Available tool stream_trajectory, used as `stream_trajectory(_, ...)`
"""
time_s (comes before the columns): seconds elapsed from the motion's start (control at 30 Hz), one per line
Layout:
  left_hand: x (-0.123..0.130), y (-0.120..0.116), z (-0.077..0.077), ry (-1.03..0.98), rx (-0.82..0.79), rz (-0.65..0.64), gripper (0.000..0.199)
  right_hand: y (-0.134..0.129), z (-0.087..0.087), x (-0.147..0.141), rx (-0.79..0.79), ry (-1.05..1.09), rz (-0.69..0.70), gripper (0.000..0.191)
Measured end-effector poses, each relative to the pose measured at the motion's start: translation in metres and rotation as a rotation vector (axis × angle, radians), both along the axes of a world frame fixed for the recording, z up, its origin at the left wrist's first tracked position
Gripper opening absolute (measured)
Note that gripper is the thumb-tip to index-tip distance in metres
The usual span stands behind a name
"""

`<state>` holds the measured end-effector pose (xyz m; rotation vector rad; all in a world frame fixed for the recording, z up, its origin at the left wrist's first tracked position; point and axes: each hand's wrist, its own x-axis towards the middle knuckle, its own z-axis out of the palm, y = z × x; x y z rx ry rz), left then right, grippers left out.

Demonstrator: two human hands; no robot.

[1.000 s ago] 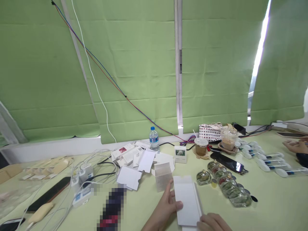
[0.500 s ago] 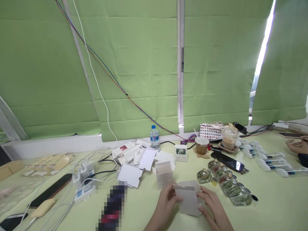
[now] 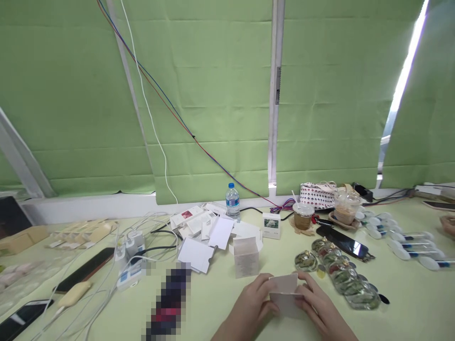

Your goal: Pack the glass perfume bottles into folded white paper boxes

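Note:
Low in the head view, a small white carton [image 3: 286,294] is held between both hands above the green table, one flap standing up. My left hand [image 3: 253,303] pinches its left side, and my right hand [image 3: 316,300] grips its right side. Just behind them an open, upright white box [image 3: 246,256] stands on the table [image 3: 206,308]. Farther back is a small white box with a flower picture [image 3: 271,226]. Flat white cartons [image 3: 196,255] lie in a loose pile to the left. Several clear packs with green and red contents [image 3: 344,274] lie in a row to the right.
A water bottle [image 3: 232,201] stands behind the cartons. Drink cups [image 3: 303,216], a black phone [image 3: 343,242] and white-ended tubes [image 3: 408,245] are at right. Cables and a power strip [image 3: 130,274] spread at left, near another phone [image 3: 24,319]. A person's hand [image 3: 448,225] shows at the right edge.
Both hands have turned the held carton, so its broad face now tips away and a flap stands up. The view has shifted slightly left, and the other person's hand shows less.

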<state>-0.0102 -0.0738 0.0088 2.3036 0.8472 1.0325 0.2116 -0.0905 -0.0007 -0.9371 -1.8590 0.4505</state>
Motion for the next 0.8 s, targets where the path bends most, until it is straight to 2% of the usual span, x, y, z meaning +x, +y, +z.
stream_trajectory(0.07,-0.010,0.004,-0.003,-0.081,0.218,0.079,0.046,0.004,0.010,0.004,-0.025,0.038,0.013,0.026)
stream_trajectory(0.13,-0.020,0.011,-0.003,-0.246,0.426,0.320,0.052,0.010,0.022,0.005,-0.066,0.134,0.012,0.024)
stream_trajectory(0.17,-0.025,0.016,-0.001,-0.324,0.464,0.464,0.052,0.014,0.029,0.004,-0.094,0.202,0.013,0.025)
stream_trajectory(0.23,-0.032,0.026,0.003,-0.416,0.379,0.671,0.053,0.025,0.044,-0.003,-0.163,0.367,0.020,0.029)
stream_trajectory(0.27,-0.035,0.031,0.004,-0.435,0.285,0.701,0.054,0.031,0.051,-0.009,-0.199,0.451,0.038,0.030)
stream_trajectory(0.3,-0.037,0.036,0.004,-0.442,0.184,0.681,0.054,0.039,0.057,-0.017,-0.234,0.530,0.068,0.030)
stream_trajectory(0.37,-0.039,0.043,0.002,-0.463,0.011,0.559,0.052,0.056,0.066,-0.037,-0.272,0.672,0.149,0.032)
stream_trajectory(0.43,-0.039,0.047,-0.002,-0.493,-0.142,0.441,0.047,0.072,0.071,-0.058,-0.284,0.679,0.193,0.035)
stream_trajectory(0.5,-0.039,0.049,-0.005,-0.521,-0.249,0.397,0.047,0.086,0.072,-0.076,-0.282,0.658,0.212,0.038)
stream_trajectory(0.63,-0.039,0.047,-0.005,-0.503,-0.268,0.374,0.055,0.102,0.065,-0.088,-0.246,0.617,0.192,0.038)
stream_trajectory(0.8,-0.035,0.041,0.001,-0.482,-0.279,0.306,0.053,0.105,0.058,-0.072,-0.166,0.497,0.149,0.036)
